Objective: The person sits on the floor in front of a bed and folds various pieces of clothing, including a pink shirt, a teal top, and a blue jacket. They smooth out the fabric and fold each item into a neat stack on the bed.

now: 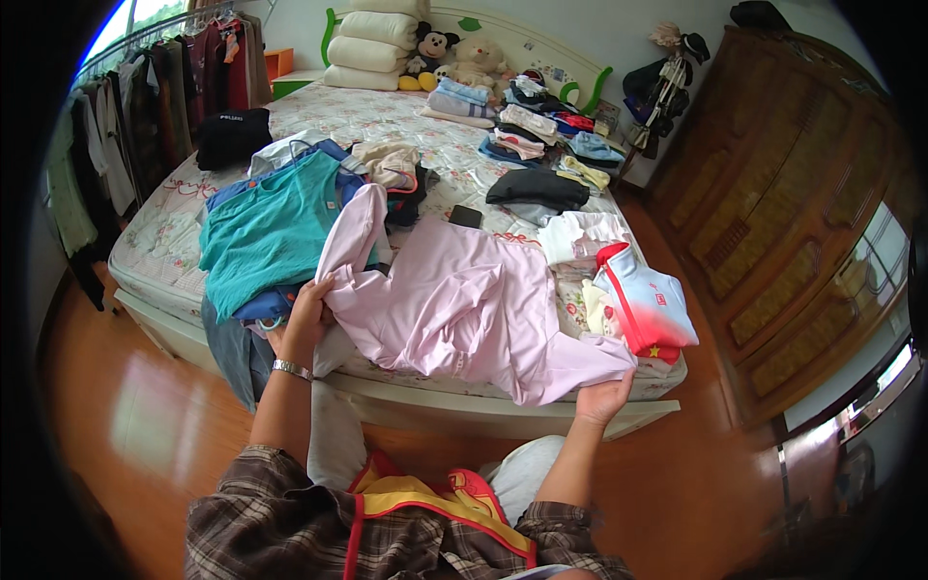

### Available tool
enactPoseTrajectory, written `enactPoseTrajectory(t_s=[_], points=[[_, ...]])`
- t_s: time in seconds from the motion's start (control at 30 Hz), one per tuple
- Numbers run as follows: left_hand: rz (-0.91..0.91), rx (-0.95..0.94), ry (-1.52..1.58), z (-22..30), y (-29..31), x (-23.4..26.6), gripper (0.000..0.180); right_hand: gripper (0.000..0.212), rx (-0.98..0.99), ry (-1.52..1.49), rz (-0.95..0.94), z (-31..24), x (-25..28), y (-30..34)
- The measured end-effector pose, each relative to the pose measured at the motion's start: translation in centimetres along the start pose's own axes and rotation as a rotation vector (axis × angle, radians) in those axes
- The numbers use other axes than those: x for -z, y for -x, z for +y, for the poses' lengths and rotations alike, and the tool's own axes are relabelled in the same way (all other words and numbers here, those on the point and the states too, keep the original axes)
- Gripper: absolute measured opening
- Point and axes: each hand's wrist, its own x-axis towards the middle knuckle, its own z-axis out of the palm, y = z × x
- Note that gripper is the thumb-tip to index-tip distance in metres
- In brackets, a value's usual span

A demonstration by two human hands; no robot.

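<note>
A pale pink long-sleeved top [454, 300] lies spread and wrinkled over the near edge of the bed. My left hand [307, 307] is closed on its left side, close to where one sleeve points up and away. At the right, my right hand [606, 394] grips the end of the other sleeve, its fingers partly hidden under the cloth. A teal shirt [271, 227] tops a loose heap of clothes just beyond my left hand. Near my right hand sits a folded white, blue and red jacket [646, 302].
The bed's mattress [324, 111] carries a black phone [466, 216], a folded black garment [537, 189] and several stacks of folded clothes [527, 121]. Quilts [372, 43] and plush toys stand by the headboard. A clothes rack [145, 106] is at left, a wooden wardrobe [773, 193] at right.
</note>
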Motion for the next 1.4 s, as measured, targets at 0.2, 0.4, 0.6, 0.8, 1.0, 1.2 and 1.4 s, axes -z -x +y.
enactPoseTrajectory(t_s=[0.2,0.4,0.6,0.8,1.0,1.2,1.4], points=[[0.037,-0.043,-0.063,-0.5,0.2,-0.9,0.018,0.026,0.043,0.529,-0.31,3.1,-5.5,1.0],[-0.04,-0.003,-0.04,-0.9,-0.2,0.7,0.019,0.017,0.174,1.401,-1.308,8.4,-13.9,4.6],[-0.085,-0.002,-0.011,-1.9,-1.0,1.0,0.019,0.046,0.006,1.233,-1.044,6.7,-11.0,3.3],[-0.044,-0.023,-0.085,-1.4,-0.1,0.6,0.021,0.063,0.154,1.507,-1.285,6.9,-10.1,3.3],[0.021,-0.074,-0.034,-1.2,0.5,0.0,0.023,0.042,0.174,1.552,-1.146,6.7,-6.3,3.9],[0.065,-0.38,-0.148,-2.4,-0.1,-0.3,0.025,0.05,0.171,1.55,-1.109,5.7,-6.7,4.0],[0.404,-0.72,-1.038,-1.4,7.3,-4.0,0.028,0.074,0.187,1.689,-0.992,3.2,-6.9,5.1]])
